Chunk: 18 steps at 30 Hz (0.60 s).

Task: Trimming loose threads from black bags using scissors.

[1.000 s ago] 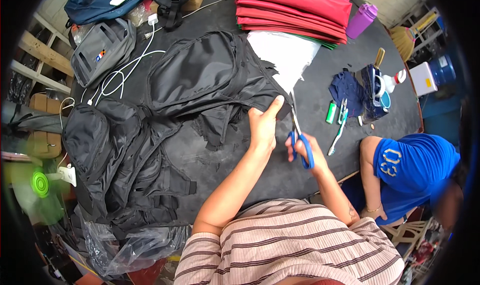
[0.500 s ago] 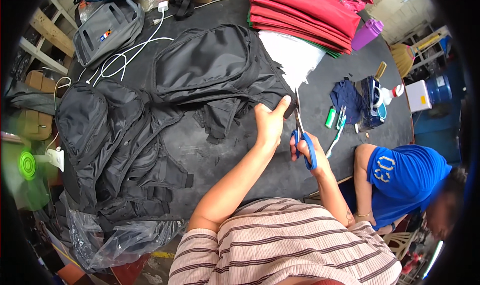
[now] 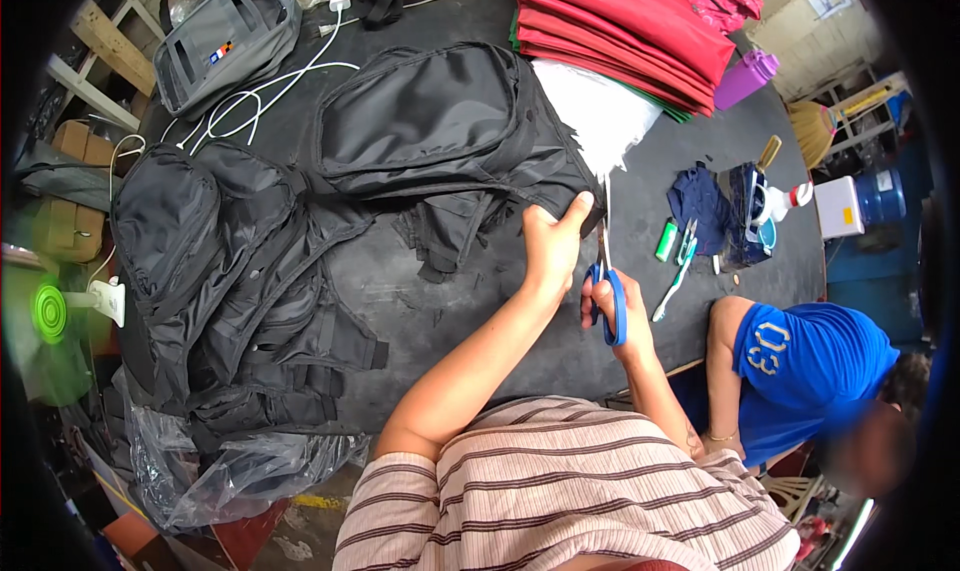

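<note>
My left hand (image 3: pixel 552 246) is closed on the right-hand corner of a black fabric bag piece (image 3: pixel 425 116), thumb on top. The piece lies on the dark table, a large rounded panel facing up. In my right hand (image 3: pixel 628 306) is a pair of scissors (image 3: pixel 614 313) with blue handles, fingers through the loops. Its blades point away from me, right beside the held corner. Whether they touch the fabric I cannot tell. Just beyond the blade tips lies a white sheet (image 3: pixel 595 111) with ragged edges.
More black bag pieces (image 3: pixel 230 251) are heaped at left. Red folded fabric (image 3: pixel 625 36) is stacked at the far side, near a purple bottle (image 3: pixel 747 79). A green lighter (image 3: pixel 666 241), a toothbrush (image 3: pixel 676 283) and navy cloth (image 3: pixel 697 206) lie at right. A person in blue (image 3: pixel 810 366) sits nearby.
The scissors' handles have come closer together, and the blades look more closed beside the fabric corner. My left hand keeps its grip. The whole view has shifted slightly.
</note>
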Each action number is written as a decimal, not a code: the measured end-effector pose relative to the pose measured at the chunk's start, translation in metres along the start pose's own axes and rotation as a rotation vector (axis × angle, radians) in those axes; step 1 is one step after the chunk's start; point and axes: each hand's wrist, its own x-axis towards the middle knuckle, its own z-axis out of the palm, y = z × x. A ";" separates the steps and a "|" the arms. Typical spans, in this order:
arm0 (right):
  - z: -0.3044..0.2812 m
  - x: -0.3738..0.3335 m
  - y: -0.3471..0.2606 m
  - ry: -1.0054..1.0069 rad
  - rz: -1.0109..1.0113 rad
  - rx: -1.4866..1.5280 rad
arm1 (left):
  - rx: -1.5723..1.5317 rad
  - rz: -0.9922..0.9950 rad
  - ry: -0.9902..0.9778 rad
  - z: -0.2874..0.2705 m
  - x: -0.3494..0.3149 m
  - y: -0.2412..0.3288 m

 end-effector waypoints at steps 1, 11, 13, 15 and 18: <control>0.000 0.000 0.001 0.002 0.004 -0.006 | 0.011 0.002 -0.004 -0.001 0.001 -0.001; 0.002 -0.001 -0.011 0.075 0.112 -0.156 | -0.009 0.048 -0.034 -0.002 0.003 -0.005; -0.003 0.001 -0.005 0.123 0.081 -0.079 | -0.018 -0.001 -0.036 -0.004 0.002 -0.004; -0.015 0.004 -0.003 0.152 0.023 -0.005 | -0.061 -0.108 -0.067 -0.010 -0.001 -0.001; -0.045 0.002 -0.015 -0.035 0.024 0.117 | -0.318 -0.201 -0.016 -0.026 -0.009 0.001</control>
